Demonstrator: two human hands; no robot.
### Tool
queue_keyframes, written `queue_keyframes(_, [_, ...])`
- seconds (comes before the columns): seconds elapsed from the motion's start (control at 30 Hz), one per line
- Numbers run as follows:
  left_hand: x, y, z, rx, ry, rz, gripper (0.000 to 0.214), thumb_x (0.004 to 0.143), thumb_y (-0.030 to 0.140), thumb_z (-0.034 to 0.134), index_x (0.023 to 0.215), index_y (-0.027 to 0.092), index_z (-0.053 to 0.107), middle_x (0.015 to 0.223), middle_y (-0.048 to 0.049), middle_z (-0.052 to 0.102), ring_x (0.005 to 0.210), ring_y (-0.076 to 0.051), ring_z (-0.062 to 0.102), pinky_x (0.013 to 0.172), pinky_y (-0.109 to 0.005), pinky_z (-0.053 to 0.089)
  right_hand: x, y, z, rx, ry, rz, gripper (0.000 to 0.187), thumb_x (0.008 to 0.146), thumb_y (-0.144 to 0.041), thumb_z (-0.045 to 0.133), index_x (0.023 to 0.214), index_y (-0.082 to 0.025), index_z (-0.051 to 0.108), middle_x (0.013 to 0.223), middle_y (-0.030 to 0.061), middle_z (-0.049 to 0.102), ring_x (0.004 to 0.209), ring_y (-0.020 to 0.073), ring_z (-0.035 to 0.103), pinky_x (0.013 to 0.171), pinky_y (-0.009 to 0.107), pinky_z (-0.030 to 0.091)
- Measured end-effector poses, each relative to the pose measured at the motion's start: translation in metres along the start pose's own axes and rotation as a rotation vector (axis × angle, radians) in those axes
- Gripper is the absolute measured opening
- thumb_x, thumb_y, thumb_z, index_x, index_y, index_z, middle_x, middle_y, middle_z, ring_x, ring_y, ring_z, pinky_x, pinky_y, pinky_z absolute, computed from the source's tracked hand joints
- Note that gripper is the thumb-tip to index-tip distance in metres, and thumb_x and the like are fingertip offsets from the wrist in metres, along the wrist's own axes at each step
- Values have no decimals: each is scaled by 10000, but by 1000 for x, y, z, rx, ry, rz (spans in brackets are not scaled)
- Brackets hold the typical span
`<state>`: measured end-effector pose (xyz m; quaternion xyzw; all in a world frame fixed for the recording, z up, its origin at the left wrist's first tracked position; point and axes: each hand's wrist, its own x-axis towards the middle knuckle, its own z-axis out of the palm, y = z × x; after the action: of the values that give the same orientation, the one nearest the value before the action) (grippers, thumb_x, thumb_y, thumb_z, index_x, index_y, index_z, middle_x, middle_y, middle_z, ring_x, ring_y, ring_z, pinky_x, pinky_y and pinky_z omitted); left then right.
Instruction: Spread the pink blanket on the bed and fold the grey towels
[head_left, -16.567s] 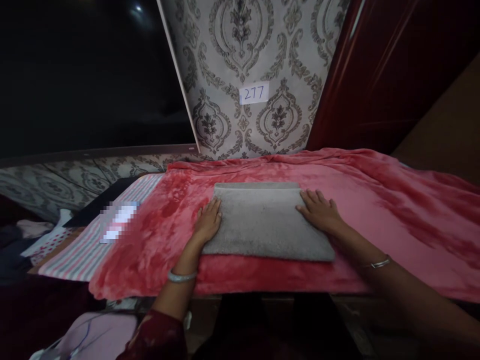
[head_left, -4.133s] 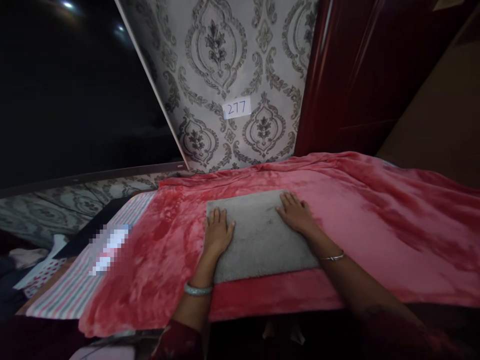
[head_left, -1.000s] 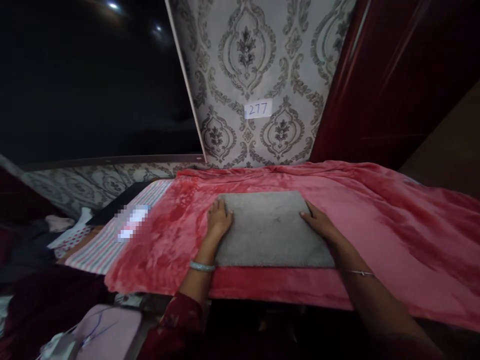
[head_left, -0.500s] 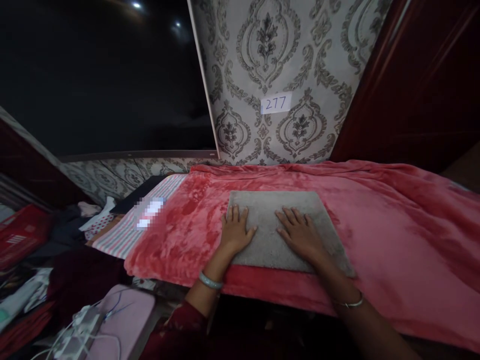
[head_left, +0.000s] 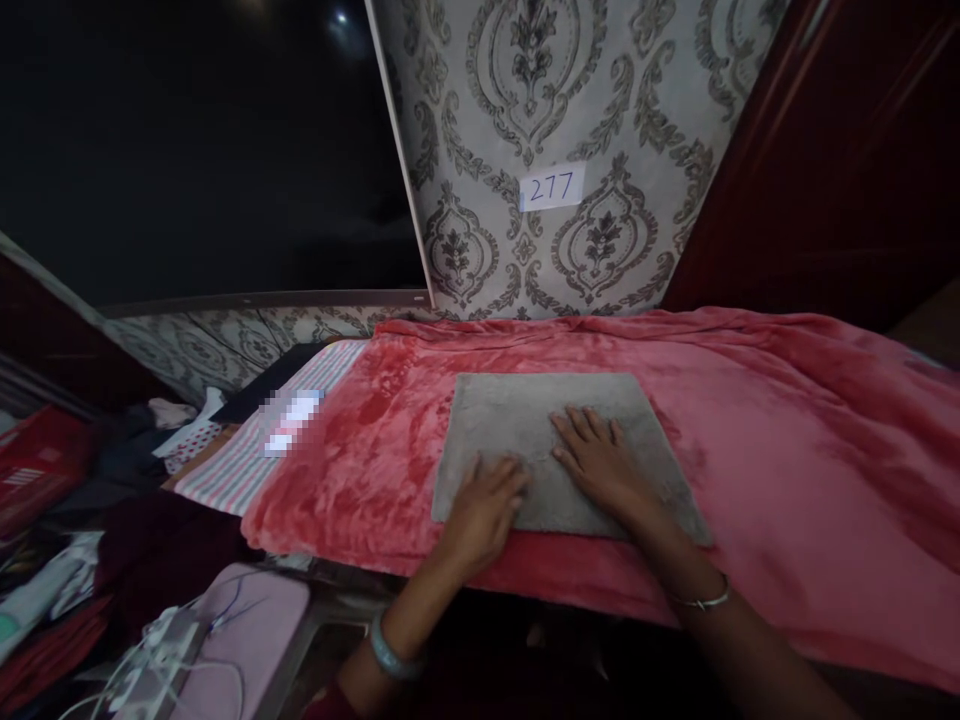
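Note:
A grey, plush-looking rectangular mat [head_left: 540, 395] lies flat on a red plush blanket [head_left: 352, 440]. Its texture looks slightly ruffled near the middle. My right hand [head_left: 600, 465] rests palm down on the right part of the mat, fingers spread. Over the mat's near left part is my left hand [head_left: 484, 510], fingers apart and a little bent, somewhat blurred by motion. Whether its fingertips press on the mat is hard to see. Neither hand grips anything.
A striped cloth [head_left: 232, 480] lies left of the blanket, with a blurred patch over it. A power strip [head_left: 161, 655] with white cables sits on a pink stool [head_left: 262, 640]. Behind are a dark television [head_left: 225, 150] and a patterned wall with a paper label [head_left: 553, 187].
My left hand has moved from lying flat at the mat's left edge toward me and slightly right, its fingers now bent. My right hand stays on the mat. The view has shifted slightly.

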<state>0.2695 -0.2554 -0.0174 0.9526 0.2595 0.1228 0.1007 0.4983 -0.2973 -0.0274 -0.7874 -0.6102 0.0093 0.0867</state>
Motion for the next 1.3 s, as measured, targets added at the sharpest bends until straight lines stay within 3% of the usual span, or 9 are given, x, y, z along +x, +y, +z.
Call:
queue_keyframes(0.13, [9,-16,-3,118,104,-329,548,1001,230,328,1541,174,404,1619,-105,372,1522,-237,289,1257,-534,200,2,-60,-10,63,34,-112,608,1000,-309,311,1578,-128,357,1651,133,209,1537,312,141,1214,591,175])
queue_keyframes(0.27, [12,-20,3,188,20,-372,568,993,238,332,1551,145,388,1652,-122,290,1535,-263,252,1231,-520,271,0,-99,-3,95,-66,-242,615,994,-276,299,1586,-113,334,1650,92,221,1539,247,155,1249,513,132])
queue_keyframes(0.37, [10,-20,4,199,1,-362,574,996,253,328,1557,145,380,1662,-117,265,1542,-260,232,1236,-494,264,-10,-77,9,82,-32,-202,645,1008,-395,328,1594,-128,317,1655,86,202,1540,247,150,1249,500,143])
queue_keyframes(0.67, [9,-22,0,139,17,-375,556,978,239,370,1524,168,442,1646,-111,317,1520,-274,288,1221,-508,288,-70,82,23,-98,106,197,723,969,-533,284,1559,-128,384,1629,143,277,1520,320,209,1189,628,209])
queue_keyframes(0.77, [26,-30,-15,117,64,-358,506,987,220,345,1459,183,524,1572,-112,455,1466,-250,391,1200,-473,333,-49,76,0,-118,135,198,657,979,-475,301,1545,-162,417,1623,141,296,1513,346,221,1169,669,202])
queue_keyframes(0.9, [78,-38,-39,140,87,-332,524,987,184,323,1490,156,468,1571,-127,451,1472,-242,382,1214,-463,310,19,12,-30,-48,111,-46,599,1007,-376,312,1573,-190,371,1644,111,257,1523,297,207,1206,571,200])
queue_keyframes(1.03, [121,-46,-32,216,40,-379,527,1006,258,333,1510,142,436,1604,-146,394,1503,-280,323,1219,-546,270,76,-39,-26,23,-2,-211,605,981,-233,323,1582,-163,344,1647,105,247,1527,254,202,1219,527,192])
queue_keyframes(1.17, [127,-58,-8,271,23,-332,551,1022,346,302,1528,161,418,1617,-133,376,1516,-300,289,1209,-599,251,91,-26,-5,32,1,-221,584,1021,-355,311,1573,-173,367,1632,91,292,1515,263,236,1220,512,200])
queue_keyframes(1.3, [124,-63,-4,290,19,-326,555,1020,351,291,1531,177,421,1620,-126,372,1516,-295,289,1206,-594,260,82,28,-1,-27,40,20,624,1023,-440,316,1559,-127,386,1615,142,313,1503,283,260,1216,517,201])
